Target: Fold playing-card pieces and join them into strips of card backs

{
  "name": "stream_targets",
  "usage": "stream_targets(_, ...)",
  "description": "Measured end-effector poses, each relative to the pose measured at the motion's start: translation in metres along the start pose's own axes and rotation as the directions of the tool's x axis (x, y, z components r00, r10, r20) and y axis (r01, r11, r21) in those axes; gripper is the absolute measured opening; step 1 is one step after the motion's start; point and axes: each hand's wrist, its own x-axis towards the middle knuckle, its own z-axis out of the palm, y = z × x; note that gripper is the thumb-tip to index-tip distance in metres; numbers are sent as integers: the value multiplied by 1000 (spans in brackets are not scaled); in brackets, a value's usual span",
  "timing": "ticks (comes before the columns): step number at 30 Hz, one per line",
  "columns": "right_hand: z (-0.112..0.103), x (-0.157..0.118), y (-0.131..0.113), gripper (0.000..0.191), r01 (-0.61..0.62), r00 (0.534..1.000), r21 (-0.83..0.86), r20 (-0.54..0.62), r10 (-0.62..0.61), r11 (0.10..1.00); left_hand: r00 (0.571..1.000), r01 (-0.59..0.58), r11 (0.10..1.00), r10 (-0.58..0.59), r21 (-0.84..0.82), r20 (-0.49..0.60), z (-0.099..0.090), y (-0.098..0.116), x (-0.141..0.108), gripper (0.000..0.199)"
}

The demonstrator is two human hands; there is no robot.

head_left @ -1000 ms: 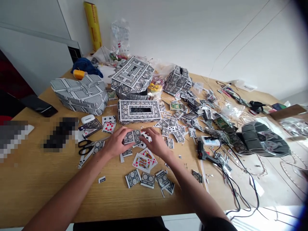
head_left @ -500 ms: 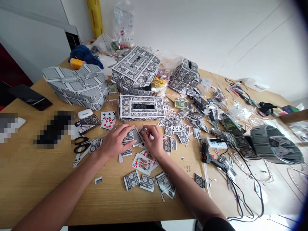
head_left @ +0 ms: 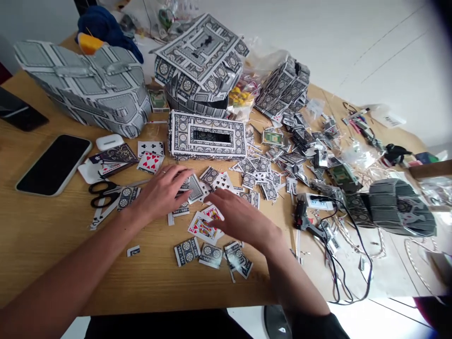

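Observation:
My left hand [head_left: 160, 193] rests over the cards at the middle of the table, fingers and thumb apart. A grey-backed playing card [head_left: 194, 188] lies beside its fingertips; whether they touch it is unclear. My right hand [head_left: 243, 219] hovers with outstretched fingers over the face cards [head_left: 204, 228], partly covering them, and grips nothing visible. Behind both hands sits a rectangular box made of folded cards [head_left: 208, 149], with a slot in its top. Folded card pieces [head_left: 187, 251] lie nearer to me.
Black-handled scissors [head_left: 102, 194] and a phone [head_left: 54, 165] lie left. Card-covered bags [head_left: 102, 94] and a lidded card-covered container [head_left: 201, 56] stand behind. A heap of folded cards [head_left: 300, 136], a glue gun [head_left: 305, 223] and its looping cable [head_left: 370, 263] occupy the right.
The view has tilted down and shifted. My right hand has let go of a folded card piece, which now lies on the cards, and has drawn back toward me with fingers extended.

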Motion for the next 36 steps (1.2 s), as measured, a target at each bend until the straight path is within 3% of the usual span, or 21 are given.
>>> stream_targets(3,11,-8,-11,45,-12,999,-117,44,17,993,999,34,999,-34,4,-27,2,0,-1,47)
stream_targets(7,23,-4,-11,42,-2,999,-122,31,6,992,996,43,998,-47,-52,-80,3,0,-1,54)
stream_targets(14,6,7,5,21,59,989,53,132,-65,997,994,26,993,-38,-115,-100,2,0,-1,55)
stream_targets(17,-2,13,18,10,62,993,226,83,-83,972,995,27,989,-41,-143,-93,2,0,-2,52)
stream_targets(20,-2,22,34,13,80,993,538,29,-114,839,991,64,988,-79,-140,-109,3,-1,-3,49)
stream_targets(22,4,29,44,21,45,996,789,13,-90,613,987,101,985,-117,-140,-111,4,-1,-4,50)
stream_targets(24,14,37,51,28,18,1000,932,-17,-8,363,983,134,979,-151,-154,-107,4,0,-5,54)
stream_targets(27,33,47,56,31,82,978,982,-112,178,167,977,156,972,-178,-174,-117,5,1,-5,60)
stream_targets(31,53,54,57,33,167,924,977,-203,324,135,978,144,968,-171,-205,-120,8,0,-7,60)
stream_targets(36,60,54,55,35,167,892,954,-254,375,249,973,193,946,-219,-261,-72,10,-2,-11,60)
